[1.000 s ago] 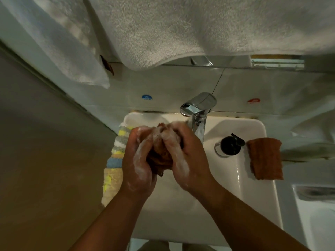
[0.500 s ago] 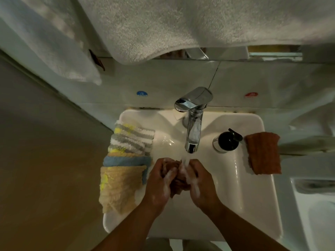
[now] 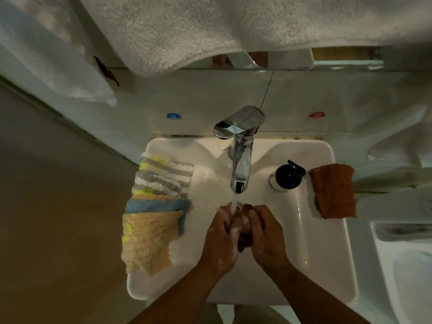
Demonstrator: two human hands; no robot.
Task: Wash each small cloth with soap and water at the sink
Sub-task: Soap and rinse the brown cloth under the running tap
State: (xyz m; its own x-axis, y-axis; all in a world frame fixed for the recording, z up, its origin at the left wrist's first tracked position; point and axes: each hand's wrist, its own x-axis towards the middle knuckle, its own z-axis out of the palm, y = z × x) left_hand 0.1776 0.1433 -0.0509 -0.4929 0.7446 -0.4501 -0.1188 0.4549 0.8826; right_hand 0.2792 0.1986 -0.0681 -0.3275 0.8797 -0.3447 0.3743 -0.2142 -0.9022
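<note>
My left hand point(image 3: 221, 239) and my right hand point(image 3: 264, 237) are both soapy and grip a bunched brown cloth point(image 3: 243, 232) between them, low in the white sink point(image 3: 327, 265). Water runs from the chrome tap point(image 3: 240, 146) onto the cloth and my fingers. Most of the cloth is hidden by my hands. A pile of small cloths point(image 3: 156, 206), striped, blue and beige, lies on the sink's left rim. One folded brown cloth point(image 3: 334, 191) lies on the right rim.
A black-topped soap pump point(image 3: 286, 176) stands right of the tap. A large white towel point(image 3: 233, 29) hangs overhead above the mirror edge, another towel point(image 3: 53, 54) at the upper left. A second white fixture point(image 3: 406, 265) sits at the right.
My hands dropped from in front of the tap down into the basin, carrying the brown cloth under the running water. The pile of cloths on the left rim came into full view.
</note>
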